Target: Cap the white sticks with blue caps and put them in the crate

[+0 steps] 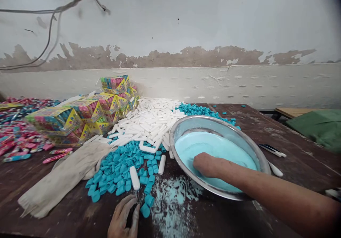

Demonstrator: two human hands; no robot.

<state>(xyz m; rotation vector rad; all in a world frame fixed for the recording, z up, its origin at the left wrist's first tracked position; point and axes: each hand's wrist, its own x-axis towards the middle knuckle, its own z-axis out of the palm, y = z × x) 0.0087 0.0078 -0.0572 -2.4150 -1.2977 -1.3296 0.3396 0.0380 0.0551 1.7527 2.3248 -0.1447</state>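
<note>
My left hand (pixel 124 216) rests at the table's front edge with its fingers bent and a gap between thumb and forefinger; nothing shows between them. Just beyond its fingertips a white plastic tube (pixel 134 178) lies on the blue caps (pixel 119 168). Whether they touch, I cannot tell. My right hand (pixel 206 164) reaches into a metal basin (pixel 262 160) of light blue powder (pixel 202 144). Its fingers are down in the powder and hidden, so any grip is out of sight. A second white tube (pixel 162 165) lies between caps and basin.
White tubes (pixel 149 120) form a large heap behind the caps. More blue caps (pixel 199 110) lie behind the basin. Display boxes (pixel 87 110), pink and blue filled tubes (pixel 21 135) and a cloth sleeve (pixel 64 177) are at left. Spilled powder (pixel 174 206) marks the table; a knife (pixel 272 150) lies right.
</note>
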